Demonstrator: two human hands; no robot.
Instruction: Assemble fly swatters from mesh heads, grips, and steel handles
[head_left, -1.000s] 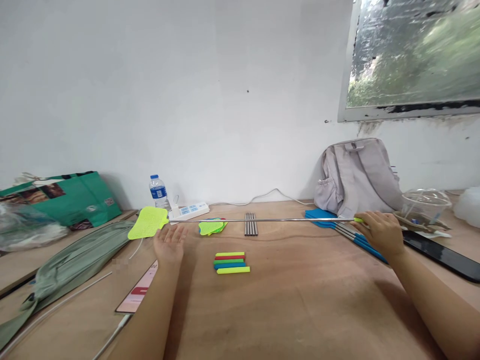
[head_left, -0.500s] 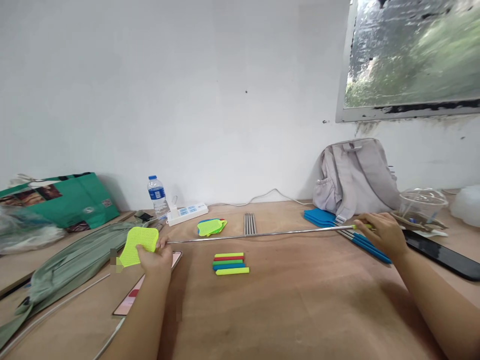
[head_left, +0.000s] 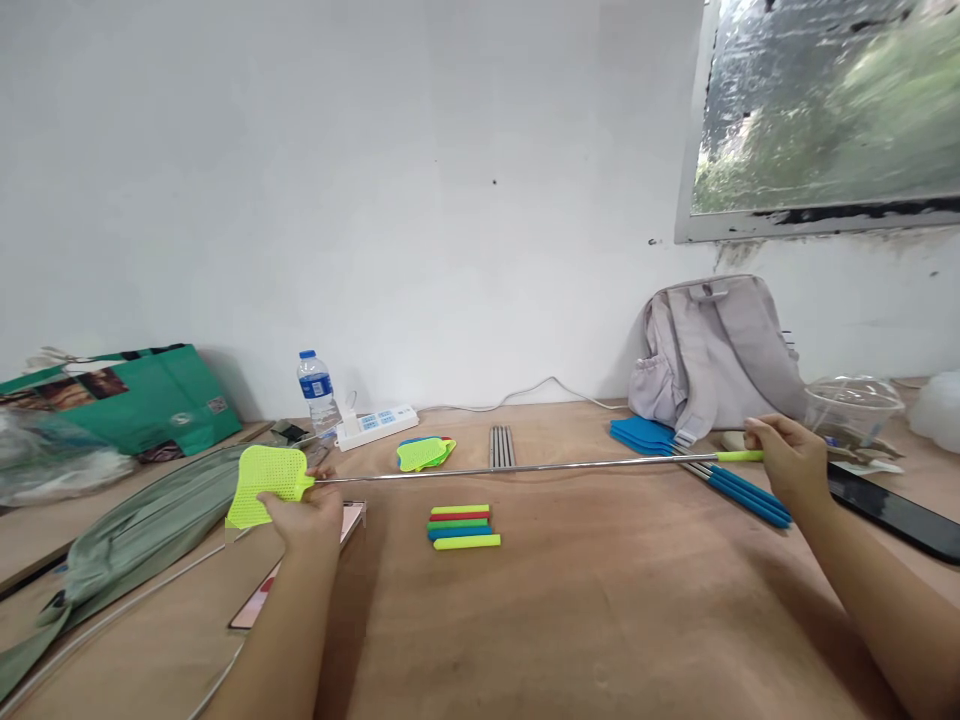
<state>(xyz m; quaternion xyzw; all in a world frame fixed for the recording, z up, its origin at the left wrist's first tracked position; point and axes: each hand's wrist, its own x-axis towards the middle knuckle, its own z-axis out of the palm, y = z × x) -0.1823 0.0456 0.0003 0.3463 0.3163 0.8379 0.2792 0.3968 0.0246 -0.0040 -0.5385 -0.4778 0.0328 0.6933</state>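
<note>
Swatter (head_left: 525, 468), yellow-headed and stretched nearly level above the surface (head_left: 570, 610), spans the gap between our two hands. Our left hand (head_left: 306, 515) grips it with the fingers where the head (head_left: 262, 478) meets the thin rod (head_left: 600, 464); the fingers of our right hand (head_left: 791, 465) are curled at the end of the yellow handle (head_left: 739, 456), though how firmly they hold we cannot tell. We judge that a pull off the rod's line could bend so slender a length, and that a light hold could let the handle slip and drop towards the blue swatters (head_left: 746, 495) nearby. Should our left hand dip, we might knock the phone (head_left: 256, 592) beneath. Among containers, we note a capped clear bottle (head_left: 316, 385), its fill level uncertain; a green bag (head_left: 169, 395) with something pale at its mouth; a backpack (head_left: 712, 350), contents hidden; and a transparent tub (head_left: 855, 400), whose contents, if any, we cannot distinguish from things behind.
</note>
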